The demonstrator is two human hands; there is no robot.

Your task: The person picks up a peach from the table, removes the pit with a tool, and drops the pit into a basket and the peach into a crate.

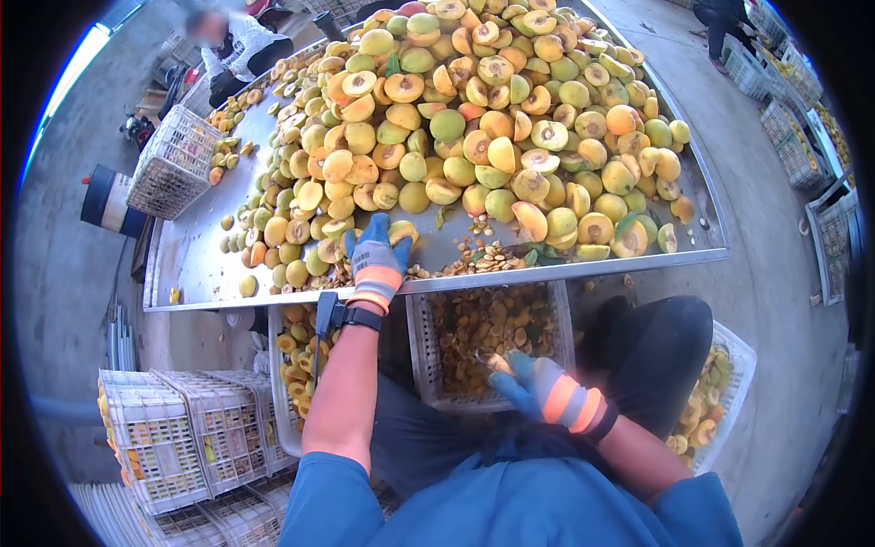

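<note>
My left hand [376, 255], in a grey-blue glove with an orange cuff, reaches over the near edge of a metal table [510, 276]. Its fingers are spread beside a yellow stone fruit [403, 232] at the front of a large pile of whole and halved fruit [447, 125]. Loose pits [481, 259] lie along the table edge to its right. Below, my right hand [540, 389], gloved alike, is closed round a small hand tool [499, 363] with a wood-coloured handle. It is over the near side of a white crate [420, 351] containing pits and scraps.
Crates of cut fruit stand on both sides of my legs, one at the left [284, 415] and one at the right [743, 383]. Stacked crates [196, 438] are farther left. A tilted crate [175, 164] rests at the table's left edge. Another person [241, 46] sits beyond it.
</note>
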